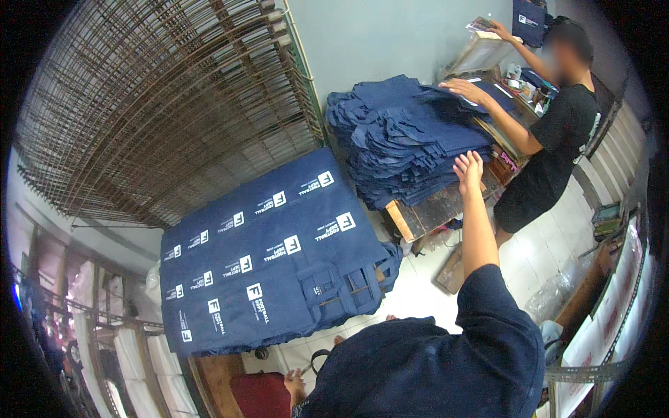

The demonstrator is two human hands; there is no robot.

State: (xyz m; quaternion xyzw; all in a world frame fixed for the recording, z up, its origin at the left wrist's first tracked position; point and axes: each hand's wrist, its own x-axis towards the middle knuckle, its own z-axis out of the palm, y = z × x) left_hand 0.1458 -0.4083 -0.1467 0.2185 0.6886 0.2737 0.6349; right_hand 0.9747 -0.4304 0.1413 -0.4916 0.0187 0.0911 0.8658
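Right hand (pixel 468 167), fingers spread wide and empty, reaching toward the unprinted navy bag stack (pixel 408 139) at upper centre; left hand (pixel 295 382), grip unclear, low centre; printed bags (pixel 265 251) already laid out mid-left.

1. Dark navy top (pixel 425 369) – plain cloth, loose and softly creased, no print in view.
2. Short right sleeve (pixel 498 306) – wide, ending near the elbow, same navy.
3. Bare right forearm and right hand (pixel 468 169); no watch, ring or glove visible.
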